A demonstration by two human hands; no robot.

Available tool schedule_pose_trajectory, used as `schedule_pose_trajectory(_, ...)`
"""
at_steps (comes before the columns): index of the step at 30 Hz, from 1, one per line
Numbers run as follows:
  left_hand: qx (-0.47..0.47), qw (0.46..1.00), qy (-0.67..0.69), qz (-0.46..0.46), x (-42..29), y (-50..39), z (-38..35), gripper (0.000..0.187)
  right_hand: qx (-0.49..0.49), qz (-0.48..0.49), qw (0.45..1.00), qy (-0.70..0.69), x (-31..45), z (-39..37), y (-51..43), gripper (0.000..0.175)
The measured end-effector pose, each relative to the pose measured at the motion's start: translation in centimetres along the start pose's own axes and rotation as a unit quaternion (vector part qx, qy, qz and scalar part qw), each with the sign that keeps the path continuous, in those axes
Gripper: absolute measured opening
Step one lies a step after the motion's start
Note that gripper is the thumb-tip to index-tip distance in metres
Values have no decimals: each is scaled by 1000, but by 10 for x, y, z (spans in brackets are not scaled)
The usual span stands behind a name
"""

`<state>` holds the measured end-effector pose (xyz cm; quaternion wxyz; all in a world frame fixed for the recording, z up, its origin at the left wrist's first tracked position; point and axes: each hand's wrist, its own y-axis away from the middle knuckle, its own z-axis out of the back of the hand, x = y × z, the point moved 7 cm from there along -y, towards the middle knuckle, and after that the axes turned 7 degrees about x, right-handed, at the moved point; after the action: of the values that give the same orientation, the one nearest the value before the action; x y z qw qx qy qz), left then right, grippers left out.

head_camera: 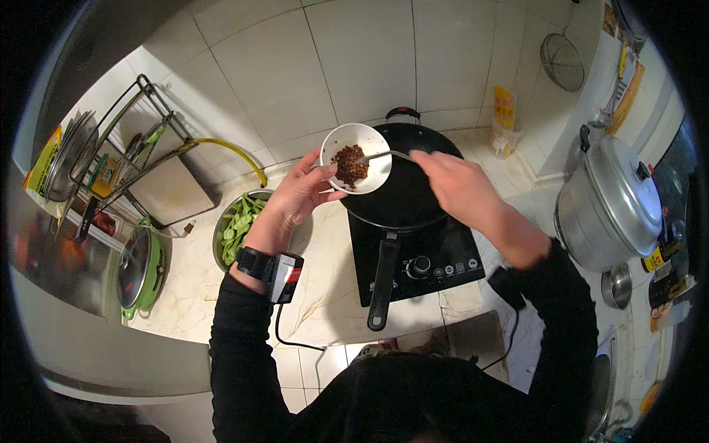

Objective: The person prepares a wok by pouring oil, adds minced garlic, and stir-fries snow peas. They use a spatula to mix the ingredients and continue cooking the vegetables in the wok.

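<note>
My left hand (302,185) grips a small white bowl (378,176) by its left side, tilted a little towards me. Dark reddish-brown chopped food (351,165) lies in the bowl. In my right hand (451,183) is the handle of a metal spoon (388,154), whose head rests in that food. Both are held above the left part of a black frying pan (410,202), which stands on a black induction cooker (437,252) with its long handle pointing towards me. The inside of the pan looks dark, and the bowl hides part of it.
Green leafy vegetables (238,224) fill a metal bowl (217,235) beside my left forearm. Farther left are a green lidded pot (148,271) and a black wire rack (166,119). A large aluminium pot (592,210) and a small metal bowl (616,286) stand at the right. A strainer (562,62) hangs on the wall.
</note>
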<state>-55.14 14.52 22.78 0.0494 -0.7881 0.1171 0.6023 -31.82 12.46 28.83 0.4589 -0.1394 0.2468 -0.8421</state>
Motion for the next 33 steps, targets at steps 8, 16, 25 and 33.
schedule_pose_trajectory(8,0,999,-9,-32,5,-39,1,63,14,61,991,120,-22,-58,-42,42)
schedule_pose_trajectory(16,-35,994,-94,-46,13,-69,4,70,57,20,991,118,-70,-85,-53,40)
schedule_pose_trajectory(25,-39,987,-136,-78,22,-90,-3,76,52,-32,992,114,-87,-101,-48,33)
schedule_pose_trajectory(33,-50,893,-391,-217,28,-112,-4,76,131,-19,990,54,-99,-120,-28,37)
